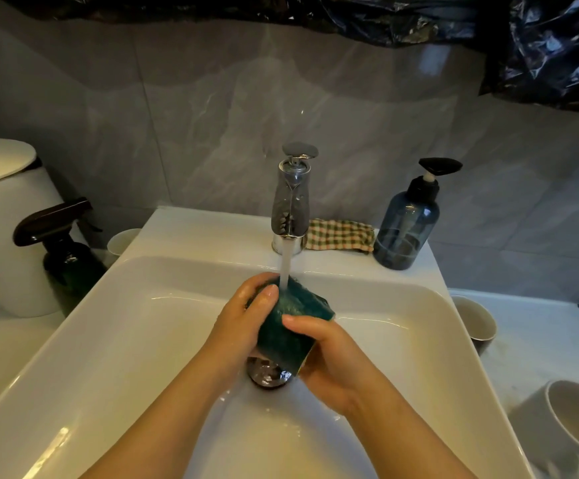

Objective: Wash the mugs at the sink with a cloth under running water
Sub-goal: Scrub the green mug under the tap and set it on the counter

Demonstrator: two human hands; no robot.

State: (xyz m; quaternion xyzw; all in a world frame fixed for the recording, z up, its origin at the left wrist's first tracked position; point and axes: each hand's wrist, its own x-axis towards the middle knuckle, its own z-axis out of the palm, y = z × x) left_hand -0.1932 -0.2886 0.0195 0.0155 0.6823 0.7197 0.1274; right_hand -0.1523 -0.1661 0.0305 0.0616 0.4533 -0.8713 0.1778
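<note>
Over the white sink [115, 340], both hands grip a green cloth [291, 323] folded into a thick pad. Its long axis runs from the far end, under the water stream [284, 267] falling from the tap [290, 209], down towards the drain [269, 375]. The left hand [246, 316] curls around the far end, and the right hand [329, 361] clasps the near end, thumb across the top. Whether the cloth wraps anything cannot be told. Two mugs [478, 323] [571, 423] sit on the counter to the right.

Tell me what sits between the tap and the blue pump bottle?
A checked cloth lies on the sink ledge between tap and pump bottle, in the head view.
</note>
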